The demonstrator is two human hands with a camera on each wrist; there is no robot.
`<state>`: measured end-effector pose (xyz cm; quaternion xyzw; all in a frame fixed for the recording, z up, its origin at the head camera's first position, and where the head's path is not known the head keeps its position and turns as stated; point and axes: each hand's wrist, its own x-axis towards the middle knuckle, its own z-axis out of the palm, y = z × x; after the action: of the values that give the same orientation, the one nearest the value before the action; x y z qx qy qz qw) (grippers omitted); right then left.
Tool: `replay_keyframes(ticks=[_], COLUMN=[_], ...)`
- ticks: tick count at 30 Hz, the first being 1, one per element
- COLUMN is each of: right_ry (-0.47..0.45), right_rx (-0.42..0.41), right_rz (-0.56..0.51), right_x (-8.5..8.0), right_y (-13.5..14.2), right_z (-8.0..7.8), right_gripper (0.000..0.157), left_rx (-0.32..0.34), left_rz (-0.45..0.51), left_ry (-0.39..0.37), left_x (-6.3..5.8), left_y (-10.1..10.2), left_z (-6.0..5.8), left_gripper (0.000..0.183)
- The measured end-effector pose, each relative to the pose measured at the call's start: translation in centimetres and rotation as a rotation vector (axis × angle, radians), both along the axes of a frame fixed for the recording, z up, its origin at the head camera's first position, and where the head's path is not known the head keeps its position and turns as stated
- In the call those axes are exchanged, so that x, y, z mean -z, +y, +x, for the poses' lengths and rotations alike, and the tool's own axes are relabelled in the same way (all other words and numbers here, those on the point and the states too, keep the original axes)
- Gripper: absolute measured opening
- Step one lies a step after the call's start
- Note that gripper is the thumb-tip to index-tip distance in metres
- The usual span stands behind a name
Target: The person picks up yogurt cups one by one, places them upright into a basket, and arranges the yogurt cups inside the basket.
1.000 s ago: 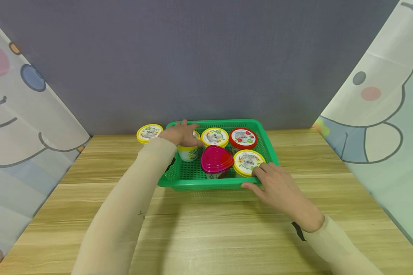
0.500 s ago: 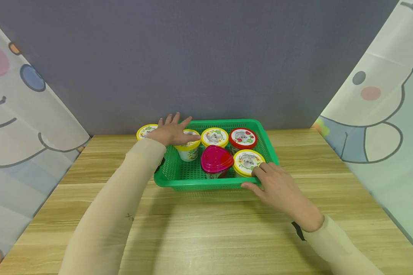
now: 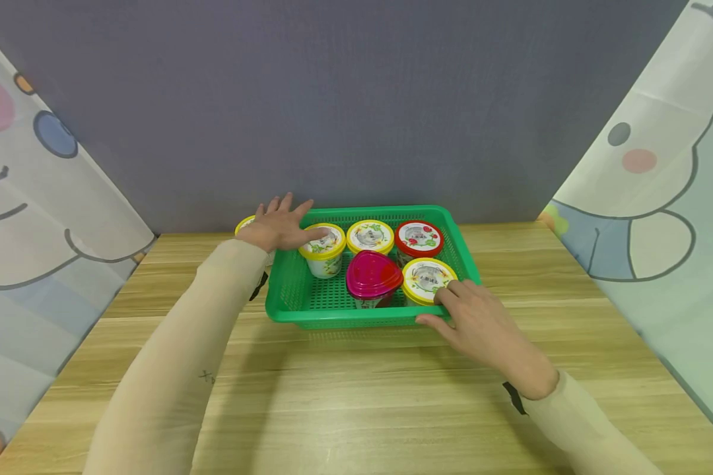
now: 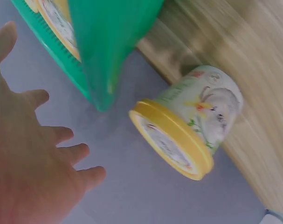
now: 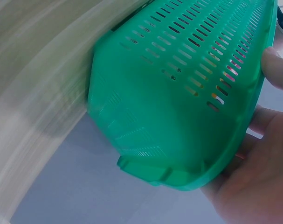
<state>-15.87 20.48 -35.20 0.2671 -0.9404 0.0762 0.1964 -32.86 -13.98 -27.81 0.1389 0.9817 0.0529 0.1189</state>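
My left hand (image 3: 273, 227), fingers spread, hovers over the left rim of a green plastic basket (image 3: 356, 316) and holds nothing. Partly hidden beneath it, a yellow-lidded cup (image 4: 202, 109) stands upright on the table outside the basket; in the left wrist view hand and cup are apart. My right hand (image 3: 481, 323) grips the basket's front right rim, thumb outside and fingers over the edge. Inside stand yellow-lidded cups at the left (image 3: 325, 241), back middle (image 3: 371, 236) and front right (image 3: 428, 280), a red-lidded cup (image 3: 418, 239) and a cup with a magenta lid (image 3: 373, 274).
The basket stands at the back of a wood-grain table (image 3: 344, 402), close to a grey partition (image 3: 356, 105). Cartoon-printed sheets hang at the left (image 3: 35, 218) and right (image 3: 647, 171).
My left hand has moved left, off the yellow-lidded cup at the basket's left, and its fingers have spread. That cup stays in the basket. The right hand has kept its grip.
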Motion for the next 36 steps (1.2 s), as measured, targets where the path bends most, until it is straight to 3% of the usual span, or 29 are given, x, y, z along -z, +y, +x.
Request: replay_keyframes(ticks=[8, 17, 23, 36], right_ry=[0.000, -0.006, -0.001, 0.016], right_rx=[0.005, 0.008, 0.008, -0.003], right_rz=[-0.001, -0.001, -0.003, -0.003], right_x=[0.0, 0.1, 0.0, 0.1], right_y=[-0.1, -0.1, -0.1, -0.1], right_z=[-0.1, -0.1, 0.0, -0.1], right_gripper=[0.042, 0.043, 0.040, 0.042], left_rx=[-0.049, -0.079, -0.104, -0.136], left_rz=[0.025, 0.039, 0.073, 0.034], left_ry=[0.012, 0.023, 0.027, 0.037], left_x=[0.7, 0.6, 1.1, 2.3], left_y=[-2.5, -5.3, -6.1, -6.8], left_z=[-0.4, -0.7, -0.9, -1.2], left_gripper=[0.087, 0.087, 0.082, 0.072])
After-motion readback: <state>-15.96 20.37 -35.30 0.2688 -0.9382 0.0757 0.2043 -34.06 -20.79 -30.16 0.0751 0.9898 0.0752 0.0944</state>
